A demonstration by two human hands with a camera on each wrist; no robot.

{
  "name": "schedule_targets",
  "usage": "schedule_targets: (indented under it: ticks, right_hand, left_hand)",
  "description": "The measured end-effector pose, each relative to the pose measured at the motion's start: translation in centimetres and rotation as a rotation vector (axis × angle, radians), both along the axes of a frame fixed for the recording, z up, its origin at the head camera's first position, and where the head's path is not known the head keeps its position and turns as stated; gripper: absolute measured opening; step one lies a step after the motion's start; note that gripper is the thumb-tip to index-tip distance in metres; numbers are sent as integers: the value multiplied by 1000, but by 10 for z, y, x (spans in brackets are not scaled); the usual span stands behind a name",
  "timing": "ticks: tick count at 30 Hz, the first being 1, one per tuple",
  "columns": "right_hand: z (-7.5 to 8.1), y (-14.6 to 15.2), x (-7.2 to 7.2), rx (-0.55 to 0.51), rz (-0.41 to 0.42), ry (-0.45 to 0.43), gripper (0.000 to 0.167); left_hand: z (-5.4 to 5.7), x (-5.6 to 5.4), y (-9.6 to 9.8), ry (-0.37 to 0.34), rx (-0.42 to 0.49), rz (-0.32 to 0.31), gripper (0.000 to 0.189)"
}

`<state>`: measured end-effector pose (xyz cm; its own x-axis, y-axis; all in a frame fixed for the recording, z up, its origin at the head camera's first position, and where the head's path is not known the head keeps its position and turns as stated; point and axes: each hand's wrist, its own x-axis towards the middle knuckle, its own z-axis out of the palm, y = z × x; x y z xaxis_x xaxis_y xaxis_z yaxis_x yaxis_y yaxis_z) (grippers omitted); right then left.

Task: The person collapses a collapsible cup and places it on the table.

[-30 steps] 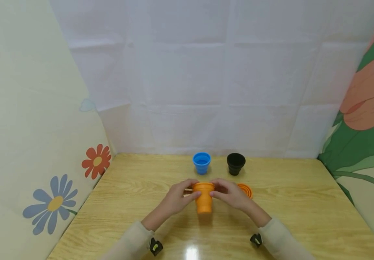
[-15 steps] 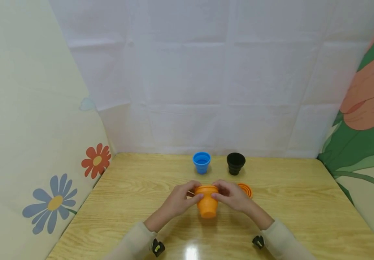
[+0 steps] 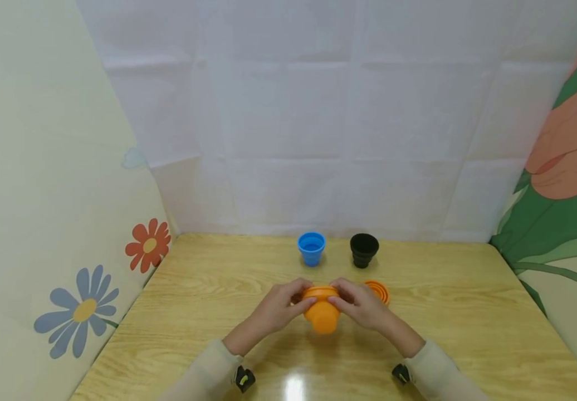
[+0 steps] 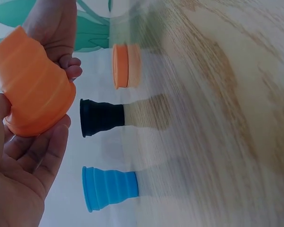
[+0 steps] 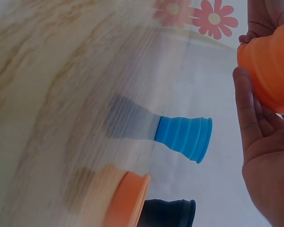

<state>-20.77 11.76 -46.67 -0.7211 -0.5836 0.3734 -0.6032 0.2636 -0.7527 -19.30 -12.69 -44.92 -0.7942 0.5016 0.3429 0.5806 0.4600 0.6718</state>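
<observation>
Between both hands is an orange collapsible cup (image 3: 324,317), held up off the table with its narrow base tipped toward me. My left hand (image 3: 278,307) grips the left of its rim, thumb on the near side and fingers behind. On the right side of the rim my right hand (image 3: 360,303) grips it in the same way. In the left wrist view the ribbed wall of the orange cup (image 4: 35,85) shows extended and bent. The right wrist view catches only part of the orange cup (image 5: 269,66), at the frame's edge.
A blue collapsible cup (image 3: 311,250) and a black one (image 3: 363,252) stand upright toward the back of the wooden table (image 3: 193,312). A flattened orange ringed piece (image 3: 379,292) lies just beyond my right hand. A white cloth (image 3: 288,122) hangs behind the table.
The orange cup has tilted, its base swinging up toward me, and it looks shorter from above. Both hands shifted slightly right with it. The other cups stayed put.
</observation>
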Motion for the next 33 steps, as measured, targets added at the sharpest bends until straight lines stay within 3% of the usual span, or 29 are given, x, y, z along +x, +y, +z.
schedule_targets:
  ticks: [9, 16, 25, 31, 33]
  right_hand:
    - [2, 0, 3, 53, -31, 94, 13]
    - [6, 0, 7, 67, -74, 120, 14]
    - [7, 4, 10, -18, -60, -89, 21]
    - [2, 7, 9, -158, 74, -226, 32]
    - [1, 7, 9, -192, 104, -236, 34]
  left_hand:
    - [2, 4, 0, -43, 36, -69, 23]
    - [4, 5, -2, -16, 57, -144, 24]
    - [6, 4, -1, 17, 37, -119, 24]
    - [7, 3, -1, -1, 12, -52, 25]
    - [6, 3, -1, -3, 21, -45, 26]
